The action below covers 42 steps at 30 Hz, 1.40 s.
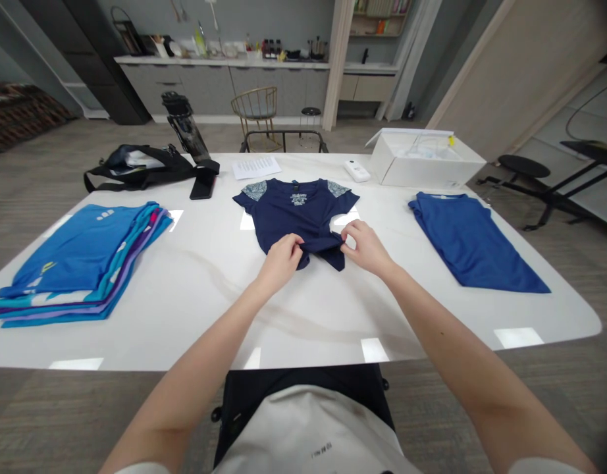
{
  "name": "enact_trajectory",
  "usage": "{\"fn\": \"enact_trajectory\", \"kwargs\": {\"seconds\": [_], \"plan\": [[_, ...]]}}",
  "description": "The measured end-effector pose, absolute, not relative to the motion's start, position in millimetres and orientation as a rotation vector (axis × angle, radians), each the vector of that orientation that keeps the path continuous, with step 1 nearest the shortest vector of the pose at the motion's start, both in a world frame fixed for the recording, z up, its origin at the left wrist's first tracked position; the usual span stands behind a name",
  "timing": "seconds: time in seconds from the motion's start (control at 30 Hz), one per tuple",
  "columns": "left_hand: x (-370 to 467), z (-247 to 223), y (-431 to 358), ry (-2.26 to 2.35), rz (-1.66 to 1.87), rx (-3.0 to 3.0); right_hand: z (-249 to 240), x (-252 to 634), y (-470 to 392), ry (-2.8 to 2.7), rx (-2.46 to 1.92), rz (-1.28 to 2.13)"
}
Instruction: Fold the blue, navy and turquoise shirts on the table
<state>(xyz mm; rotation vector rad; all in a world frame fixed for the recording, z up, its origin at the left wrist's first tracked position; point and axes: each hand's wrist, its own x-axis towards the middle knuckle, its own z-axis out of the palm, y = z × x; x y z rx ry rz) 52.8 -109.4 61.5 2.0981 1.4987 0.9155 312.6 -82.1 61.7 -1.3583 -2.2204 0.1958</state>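
A small navy shirt (293, 210) with patterned shoulders and a pale print lies at the middle of the white table (224, 329), its neckline facing away from me. My left hand (284, 260) pinches the lower left part of the shirt between thumb and fingers. On the other side, my right hand (365, 247) grips the lower right edge. Between the two hands the lower part of the cloth is lifted and bunched, and a pointed flap hangs near my right hand.
Folded shirts (71, 250) are stacked at the left. A blue garment (471, 240) lies at the right. Toward the back are a black bag (135, 164), a bottle (187, 128), a phone (203, 184), a paper sheet (257, 167), a white device (357, 171) and a white box (426, 164).
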Motion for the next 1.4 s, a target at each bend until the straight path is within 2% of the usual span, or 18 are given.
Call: {"fn": "enact_trajectory", "kwargs": {"seconds": [0.1,0.23,0.4,0.57,0.7,0.83,0.97,1.23,1.4], "plan": [[18.1,79.3,-125.3,1.462,1.037,2.011,65.0,311.4,-114.3,-2.186,-1.286,0.3],[-21.8,83.3,-154.5,1.379,0.856,2.027,45.7,310.3,-134.8,-2.191,-1.341,0.332],[-34.3,64.1,-174.8,1.309,0.634,2.116,17.3,304.7,-98.0,-2.104,-1.435,0.449],[-8.1,47.5,-183.9,1.597,0.468,2.25,7.0,289.5,-55.3,-1.925,-1.627,0.76],[17.4,37.1,-190.8,1.865,0.309,2.353,9.9,281.6,-41.5,-1.928,-1.646,0.654],[24.3,32.3,-192.9,1.872,0.212,2.453,20.4,281.9,-40.2,-2.117,-1.626,0.671],[9.5,34.6,-191.5,1.875,0.272,2.469,38.5,291.6,-59.4,-2.19,-1.498,0.395],[-28.5,55.9,-201.7,1.504,0.459,2.719,79.7,332.0,-145.1,-2.495,-1.375,-0.08],[-50.2,58.7,-225.5,1.301,0.418,2.779,79.9,353.7,-213.4,-2.634,-1.295,-0.015]]}}
